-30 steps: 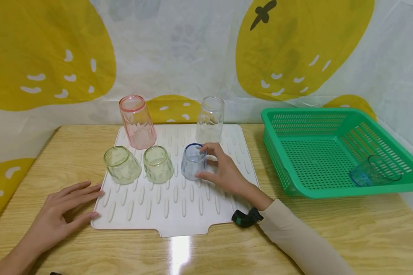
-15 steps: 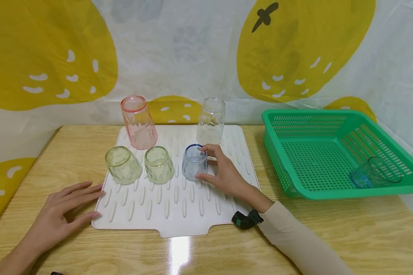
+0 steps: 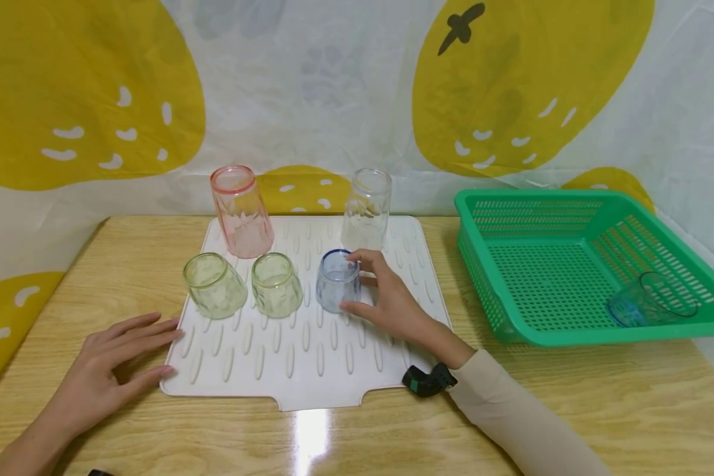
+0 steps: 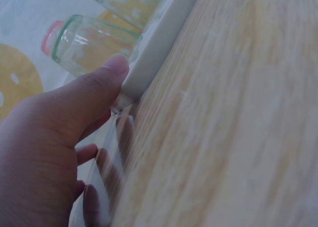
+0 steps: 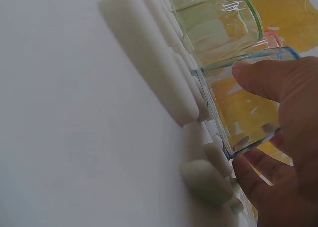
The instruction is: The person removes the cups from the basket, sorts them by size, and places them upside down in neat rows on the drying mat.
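Observation:
My right hand [image 3: 389, 301] holds a short blue glass [image 3: 335, 291] by its right side, thumb low and fingertips near the top ring. The glass stands narrow end up on a white ridged drying mat [image 3: 318, 383]. In the right wrist view, the thumb presses the wall of the blue glass [image 5: 243, 105]. My left hand [image 3: 110, 363] rests at the mat's left edge, fingers relaxed. In the left wrist view, the thumb of my left hand [image 4: 64, 113] touches the mat's side. Two short green glasses [image 3: 219, 297] stand left of the blue one.
Behind them on the mat stand a tall pink glass [image 3: 244, 221] and a tall colourless glass [image 3: 365, 218]. To the right, a green plastic basket [image 3: 494, 297] sits on the wooden table [image 3: 214, 436], with a bluish glass [image 3: 636, 304] lying inside. A fruit-patterned cloth [image 3: 309, 99] hangs behind.

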A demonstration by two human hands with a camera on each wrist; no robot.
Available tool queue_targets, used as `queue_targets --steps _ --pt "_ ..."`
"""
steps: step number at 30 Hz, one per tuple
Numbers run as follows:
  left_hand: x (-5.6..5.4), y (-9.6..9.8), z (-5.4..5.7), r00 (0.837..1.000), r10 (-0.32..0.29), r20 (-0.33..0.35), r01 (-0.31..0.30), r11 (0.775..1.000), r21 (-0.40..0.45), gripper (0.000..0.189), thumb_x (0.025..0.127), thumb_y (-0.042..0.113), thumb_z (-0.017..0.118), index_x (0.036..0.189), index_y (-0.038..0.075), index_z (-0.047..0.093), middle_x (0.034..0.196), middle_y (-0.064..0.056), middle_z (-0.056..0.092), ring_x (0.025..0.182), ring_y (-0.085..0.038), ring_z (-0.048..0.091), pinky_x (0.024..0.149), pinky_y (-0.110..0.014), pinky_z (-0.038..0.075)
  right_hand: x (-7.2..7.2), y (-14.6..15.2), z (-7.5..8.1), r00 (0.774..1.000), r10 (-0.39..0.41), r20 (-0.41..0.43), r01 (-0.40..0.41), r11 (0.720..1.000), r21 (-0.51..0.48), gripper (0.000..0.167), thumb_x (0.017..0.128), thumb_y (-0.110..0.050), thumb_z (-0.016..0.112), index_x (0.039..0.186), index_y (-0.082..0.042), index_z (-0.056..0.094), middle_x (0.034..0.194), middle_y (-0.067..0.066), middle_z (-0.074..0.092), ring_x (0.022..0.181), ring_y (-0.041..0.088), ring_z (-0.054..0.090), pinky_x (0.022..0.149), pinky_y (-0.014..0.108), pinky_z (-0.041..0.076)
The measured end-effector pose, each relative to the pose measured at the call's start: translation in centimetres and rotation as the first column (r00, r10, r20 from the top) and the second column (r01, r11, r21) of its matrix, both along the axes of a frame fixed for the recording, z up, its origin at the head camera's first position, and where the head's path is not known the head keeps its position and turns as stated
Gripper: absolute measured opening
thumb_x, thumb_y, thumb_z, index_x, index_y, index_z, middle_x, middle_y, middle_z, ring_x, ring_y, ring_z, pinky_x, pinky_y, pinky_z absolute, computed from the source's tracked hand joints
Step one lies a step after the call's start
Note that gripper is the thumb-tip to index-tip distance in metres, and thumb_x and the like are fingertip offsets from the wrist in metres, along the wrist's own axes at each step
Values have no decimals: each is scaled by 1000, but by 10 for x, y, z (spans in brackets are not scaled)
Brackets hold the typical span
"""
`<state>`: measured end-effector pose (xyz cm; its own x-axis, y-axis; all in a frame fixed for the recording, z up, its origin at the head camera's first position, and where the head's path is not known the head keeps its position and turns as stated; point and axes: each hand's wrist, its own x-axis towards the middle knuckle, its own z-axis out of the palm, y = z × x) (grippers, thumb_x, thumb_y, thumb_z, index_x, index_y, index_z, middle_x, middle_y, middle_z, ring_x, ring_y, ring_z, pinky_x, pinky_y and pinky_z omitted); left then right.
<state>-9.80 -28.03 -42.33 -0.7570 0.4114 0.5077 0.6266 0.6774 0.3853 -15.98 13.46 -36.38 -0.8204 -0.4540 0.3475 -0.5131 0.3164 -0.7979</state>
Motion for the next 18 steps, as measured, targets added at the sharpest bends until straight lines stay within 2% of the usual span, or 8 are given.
queue_targets --steps 9,16,18 --pt "1 1 1 1000 3 10 -3 1000 0 63 58 15 89 118 19 70 126 -1 63 129 -12 40 100 -19 17 0 1 0 1000 5 -4 -5 1000 -19 69 77 7 76 132 4 33 132 24 44 120 38 46 98 51 40" --pt "1 1 1 1000 8 13 -8 1000 -2 63 57 14 89 118 20 71 125 -1 63 129 -12 41 100 -19 17 -1 1 1 1000 4 23 -4 1000 -23 68 79 7 74 133 4 34 133 23 44 121 38 46 99 51 40" --pt "1 0 0 1000 5 12 -6 1000 1 63 57 14 89 117 19 71 125 -1 63 129 -12 41 100 -19 17 -6 2 -7 1000 4 28 -3 1000 -25 70 78 7 75 134 3 34 134 23 43 122 37 45 100 50 39"
